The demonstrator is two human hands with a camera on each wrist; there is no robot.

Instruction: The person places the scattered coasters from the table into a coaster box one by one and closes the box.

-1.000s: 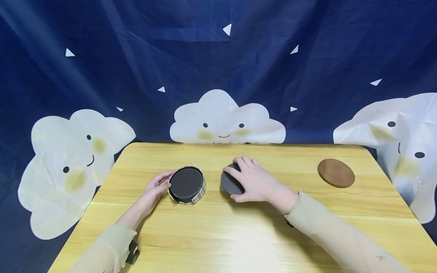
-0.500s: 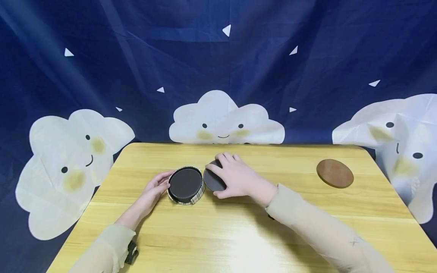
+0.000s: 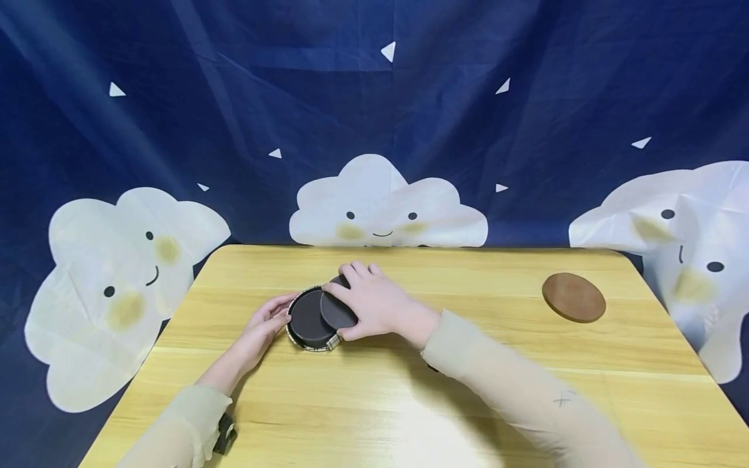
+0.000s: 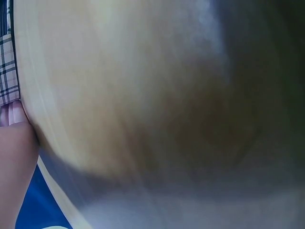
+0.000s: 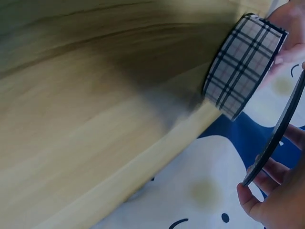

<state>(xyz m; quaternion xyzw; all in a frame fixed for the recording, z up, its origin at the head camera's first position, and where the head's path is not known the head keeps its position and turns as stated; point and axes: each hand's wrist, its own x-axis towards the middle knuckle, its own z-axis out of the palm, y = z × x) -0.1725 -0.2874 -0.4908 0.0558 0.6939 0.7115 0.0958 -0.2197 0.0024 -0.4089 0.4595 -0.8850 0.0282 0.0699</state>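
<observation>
A round coaster holder (image 5: 245, 67) with a plaid outer wall stands on the table left of centre, a dark round surface (image 3: 307, 318) showing inside it. My left hand (image 3: 257, 333) grips the holder's left side, thumb toward me and fingers behind. My right hand (image 3: 377, 302) pinches a black round coaster (image 3: 336, 313) by its edges from above. That coaster overlaps the right part of the holder in the head view; in the right wrist view it is apart from the holder, raised above it. The left wrist view shows only a strip of plaid wall and some fingers.
A brown round coaster (image 3: 574, 297) lies flat toward the right of the wooden table (image 3: 363, 396). Behind the table's far edge hangs a dark blue cloth (image 3: 328, 97) printed with white clouds.
My right hand has carried the black coaster leftward, from beside the holder to over its right part. The left hand and the holder have stayed in place.
</observation>
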